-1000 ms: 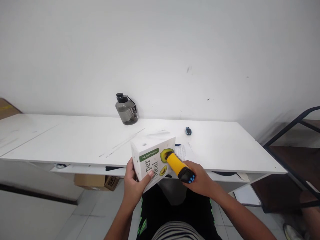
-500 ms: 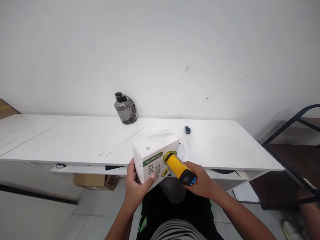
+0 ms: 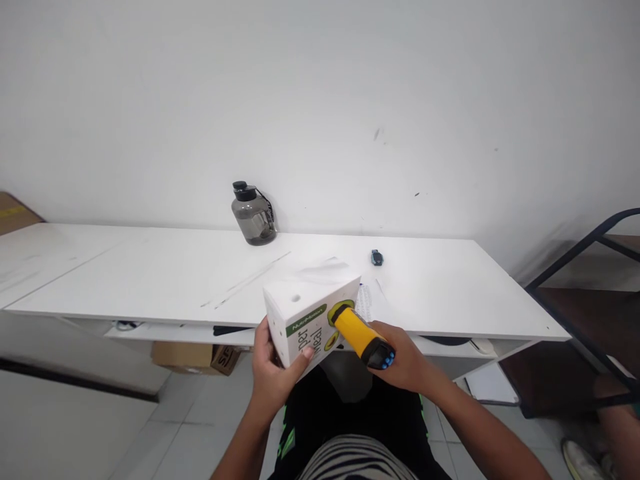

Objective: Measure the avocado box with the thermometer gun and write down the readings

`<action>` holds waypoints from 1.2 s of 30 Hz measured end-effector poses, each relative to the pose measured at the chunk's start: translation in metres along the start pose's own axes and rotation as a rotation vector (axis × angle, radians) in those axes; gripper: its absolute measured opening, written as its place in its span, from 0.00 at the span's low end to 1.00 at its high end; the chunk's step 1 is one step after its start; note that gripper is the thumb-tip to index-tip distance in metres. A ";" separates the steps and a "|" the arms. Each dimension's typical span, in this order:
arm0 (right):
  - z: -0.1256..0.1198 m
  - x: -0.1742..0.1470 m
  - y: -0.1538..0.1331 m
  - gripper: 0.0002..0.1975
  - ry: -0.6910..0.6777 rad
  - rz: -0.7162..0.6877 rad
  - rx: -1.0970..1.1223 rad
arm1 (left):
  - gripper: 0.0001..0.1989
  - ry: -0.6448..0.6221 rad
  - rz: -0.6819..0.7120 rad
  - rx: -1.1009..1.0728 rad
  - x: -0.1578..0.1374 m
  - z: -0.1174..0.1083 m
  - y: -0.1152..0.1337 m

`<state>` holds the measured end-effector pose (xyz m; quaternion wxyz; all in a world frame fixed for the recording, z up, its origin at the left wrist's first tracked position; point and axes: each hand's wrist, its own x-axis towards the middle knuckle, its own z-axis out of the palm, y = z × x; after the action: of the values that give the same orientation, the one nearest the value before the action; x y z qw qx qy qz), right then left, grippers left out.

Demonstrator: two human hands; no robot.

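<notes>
My left hand grips the lower left side of a white box, its thumb pressed on the front face. The box is tilted, with a green "NutriMotion" label, avocado pictures and small holes in its sides. My right hand is closed round a yellow-and-black handheld tool with blue spots on its near black end. The tool's far end overlaps the avocado picture; whether it touches the box I cannot tell. Its grip is mostly hidden by my hand.
On the white table stand a grey water bottle near the wall and a small watch. Printed paper lies behind the box. Below is a cardboard box. At right are a black metal frame and another person's shoe.
The view has shifted slightly. Both hands keep nearly the same pose on the box and the tool, with no other clear change.
</notes>
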<state>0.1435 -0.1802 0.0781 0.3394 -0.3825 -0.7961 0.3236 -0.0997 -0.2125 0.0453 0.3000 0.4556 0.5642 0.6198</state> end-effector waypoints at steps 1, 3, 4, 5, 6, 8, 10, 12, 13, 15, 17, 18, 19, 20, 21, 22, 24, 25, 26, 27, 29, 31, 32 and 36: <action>0.000 0.000 0.000 0.10 -0.006 0.008 0.020 | 0.44 -0.003 -0.010 -0.006 0.000 0.001 0.001; 0.002 0.001 -0.001 0.09 -0.026 0.026 0.071 | 0.44 -0.006 -0.028 -0.018 0.001 0.002 0.004; 0.003 0.001 -0.001 0.09 -0.035 0.033 0.094 | 0.43 -0.005 -0.030 -0.025 0.001 0.003 0.005; 0.004 0.000 -0.001 0.09 -0.034 0.041 0.112 | 0.43 -0.001 -0.025 -0.030 0.002 0.004 0.005; 0.006 0.000 -0.002 0.09 -0.020 0.051 0.123 | 0.43 0.012 -0.014 -0.033 0.003 0.006 0.005; 0.009 -0.001 -0.002 0.09 0.035 0.084 0.138 | 0.41 0.070 0.026 -0.039 0.007 0.008 0.001; 0.012 -0.002 -0.002 0.08 0.096 0.140 0.178 | 0.41 0.160 0.072 -0.031 0.013 0.011 -0.007; 0.014 -0.003 0.000 0.09 0.144 0.196 0.243 | 0.43 0.253 0.112 -0.008 0.023 0.012 -0.018; 0.015 -0.003 0.001 0.10 0.170 0.222 0.272 | 0.44 0.292 0.129 0.006 0.030 0.012 -0.023; 0.017 -0.002 0.003 0.13 0.226 0.274 0.304 | 0.45 0.350 0.155 0.032 0.044 0.011 -0.033; 0.018 0.000 0.006 0.15 0.283 0.325 0.309 | 0.46 0.387 0.169 0.068 0.059 0.009 -0.043; 0.018 0.001 0.007 0.16 0.306 0.346 0.312 | 0.46 0.403 0.170 0.094 0.066 0.007 -0.048; 0.018 0.002 0.008 0.17 0.324 0.363 0.316 | 0.46 0.419 0.170 0.117 0.072 0.006 -0.053; 0.018 0.002 0.008 0.18 0.343 0.376 0.320 | 0.46 0.433 0.168 0.133 0.077 0.005 -0.059; 0.018 0.003 0.009 0.18 0.357 0.384 0.324 | 0.47 0.444 0.167 0.143 0.081 0.003 -0.065; 0.018 0.003 0.009 0.19 0.368 0.390 0.326 | 0.48 0.450 0.168 0.150 0.084 0.002 -0.071; 0.018 0.004 0.009 0.21 0.379 0.398 0.326 | 0.49 0.447 0.173 0.163 0.087 -0.001 -0.082; 0.018 0.004 0.009 0.21 0.380 0.403 0.326 | 0.50 0.445 0.175 0.179 0.088 -0.002 -0.087; 0.018 0.004 0.010 0.22 0.377 0.407 0.328 | 0.51 0.443 0.175 0.200 0.088 -0.004 -0.091; 0.018 0.004 0.010 0.22 0.371 0.413 0.331 | 0.51 0.440 0.171 0.222 0.088 -0.005 -0.094; 0.018 0.005 0.011 0.22 0.361 0.421 0.339 | 0.51 0.427 0.152 0.254 0.087 -0.008 -0.096; 0.019 0.005 0.012 0.22 0.347 0.426 0.364 | 0.51 0.407 0.134 0.266 0.086 -0.009 -0.095; 0.020 0.005 0.013 0.22 0.340 0.428 0.385 | 0.51 0.397 0.129 0.265 0.085 -0.010 -0.093; 0.021 0.005 0.010 0.21 0.323 0.418 0.446 | 0.49 0.393 0.138 0.255 0.083 -0.008 -0.087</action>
<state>0.1288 -0.1764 0.0597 0.4627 -0.5000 -0.5461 0.4876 -0.1534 -0.1263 -0.0200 0.0814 0.3981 0.6530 0.6391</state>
